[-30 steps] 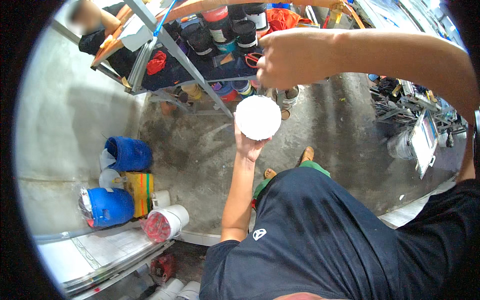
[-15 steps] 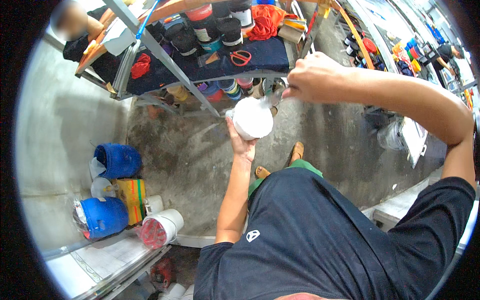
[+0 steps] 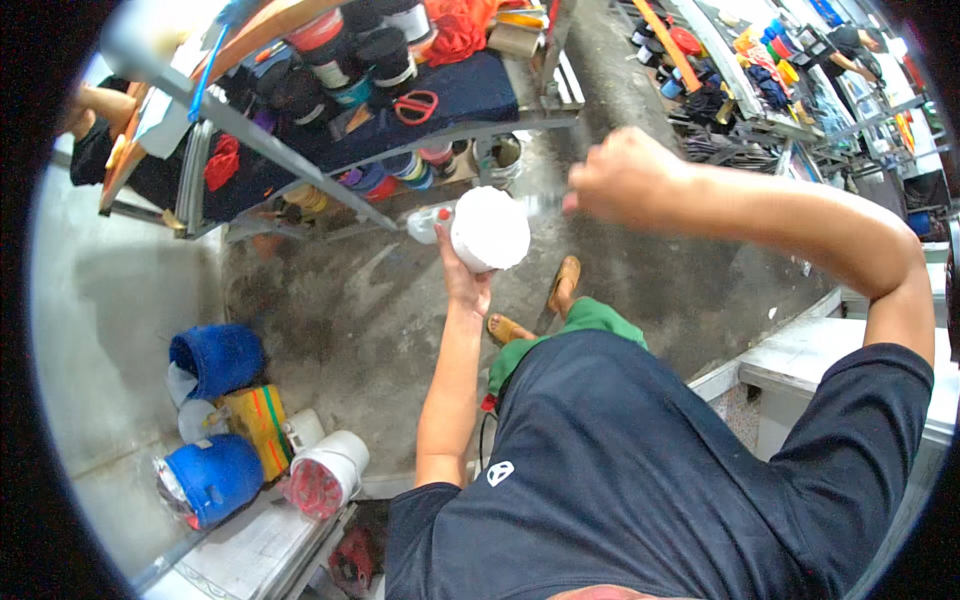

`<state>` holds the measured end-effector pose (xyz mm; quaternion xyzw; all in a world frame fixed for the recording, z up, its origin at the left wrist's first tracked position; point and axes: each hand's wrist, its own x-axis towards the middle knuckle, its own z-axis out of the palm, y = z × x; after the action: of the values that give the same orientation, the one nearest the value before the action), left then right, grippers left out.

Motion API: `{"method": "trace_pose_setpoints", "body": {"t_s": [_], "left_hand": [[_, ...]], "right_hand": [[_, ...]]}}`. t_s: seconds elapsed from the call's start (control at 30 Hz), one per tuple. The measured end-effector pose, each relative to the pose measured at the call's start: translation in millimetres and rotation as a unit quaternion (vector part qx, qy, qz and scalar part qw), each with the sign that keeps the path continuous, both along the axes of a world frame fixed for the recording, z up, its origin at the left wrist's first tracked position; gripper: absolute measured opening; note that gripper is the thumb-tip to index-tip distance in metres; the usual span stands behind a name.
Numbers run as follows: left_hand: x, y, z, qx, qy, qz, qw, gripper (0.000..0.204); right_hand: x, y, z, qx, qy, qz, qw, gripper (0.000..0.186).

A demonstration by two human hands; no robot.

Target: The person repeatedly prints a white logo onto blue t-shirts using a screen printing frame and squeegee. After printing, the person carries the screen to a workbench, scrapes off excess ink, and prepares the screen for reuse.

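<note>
My left hand [image 3: 468,285] holds up a round white tub [image 3: 490,230] from below, its top white all over. A clear bottle with a red cap [image 3: 428,224] shows against the tub's left side; whether my fingers grip it too, I cannot tell. To the right, my right hand [image 3: 625,178] is closed in a fist. Out of it, toward the tub's rim, points a flat greyish tool [image 3: 545,205], smeared by motion, its kind unclear.
Ahead stands a metal-framed bench with a dark blue cloth [image 3: 460,105], red scissors [image 3: 415,107] and several dark tubs [image 3: 388,58]. Blue drums [image 3: 212,480] and a white bucket [image 3: 343,462] lie lower left. A white-topped table [image 3: 800,350] is at right. Other people are at the edges.
My view has shifted, so the bench sits farther left. The right fist and its tool have moved a little away from the tub, and more of the clear bottle shows.
</note>
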<state>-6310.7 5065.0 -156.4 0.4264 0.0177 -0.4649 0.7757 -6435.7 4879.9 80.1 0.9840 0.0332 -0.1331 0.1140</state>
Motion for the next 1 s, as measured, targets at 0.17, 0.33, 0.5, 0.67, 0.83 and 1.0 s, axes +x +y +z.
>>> {"method": "trace_pose_setpoints", "body": {"t_s": [0.17,0.33,0.5,0.67,0.83,1.0], "left_hand": [[-23.5,-25.0,4.6,0.021,-0.006,-0.067,0.997,0.084],[-79.6,-86.7,19.6,0.003,-0.024,-0.139,0.99,0.09],[-160.8,-175.2,36.9,-0.05,-0.046,-0.207,0.976,0.084],[-265.2,-289.7,52.6,-0.167,-0.067,-0.192,0.965,0.078],[-425.7,-371.9,73.2,-0.265,-0.07,-0.254,0.928,0.082],[-540.6,-446.6,93.9,-0.291,-0.076,-0.372,0.878,0.082]], "right_hand": [[-45.8,-31.4,2.8,0.012,-0.101,-0.026,0.994,0.042],[-146.5,-47.2,20.5,-0.115,-0.097,0.108,0.983,0.02],[-271.0,-132.4,17.2,-0.208,-0.165,-0.033,0.963,0.015],[-432.4,-114.6,-8.6,0.217,-0.14,-0.43,0.865,0.046],[-557.6,-113.8,8.0,0.837,-0.042,-0.534,0.108,0.052],[-698.4,-156.5,-29.0,0.782,-0.12,-0.605,0.089,0.054]]}}
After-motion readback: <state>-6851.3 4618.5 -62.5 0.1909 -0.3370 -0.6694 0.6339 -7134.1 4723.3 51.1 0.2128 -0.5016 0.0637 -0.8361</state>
